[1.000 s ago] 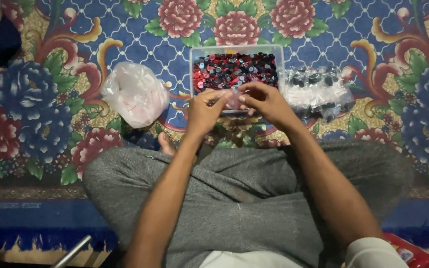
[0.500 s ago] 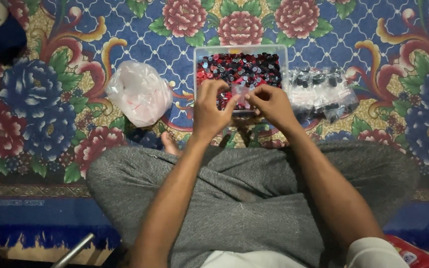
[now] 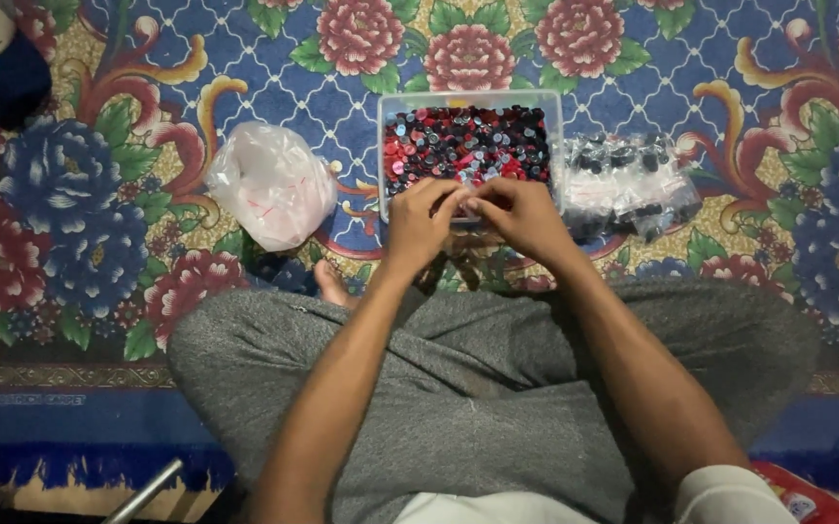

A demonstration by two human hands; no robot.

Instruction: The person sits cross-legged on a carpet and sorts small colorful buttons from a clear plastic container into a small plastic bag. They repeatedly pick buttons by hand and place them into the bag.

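**Both hands pinched together at near edge of button box**

Person sits cross-legged on floral carpet [image 3: 148,116], grey trousers [image 3: 497,388] filling the lower frame, a bare toe showing just left of the left wrist.

Left hand [image 3: 418,225] and right hand [image 3: 521,219] meet fingertip to fingertip over the near rim of a clear plastic box [image 3: 468,99]. Fingers of both are curled in and pinched at the meeting point. Something small seems to be pinched there, but it is too small and hidden to identify, so what each grip has cannot be told. Neither hand is flat or spread.

The box sits on the carpet straight ahead of the knees, touching or just under the fingertips. It is filled with small round buttons [image 3: 468,141], mostly red and dark, some pinkish.

Right of the box, just beside it: a heap of small clear bags [image 3: 628,184] with dark pieces inside, lying on the carpet near the right hand but not touched.

Left of the box, apart from it: a crumpled white plastic bag [image 3: 272,184], not touched.

Top left corner: dark blue and white item, partly cut off. Bottom left: a metal rod [image 3: 143,492] at the carpet edge. Bottom right corner: a bit of red packaging [image 3: 807,497].
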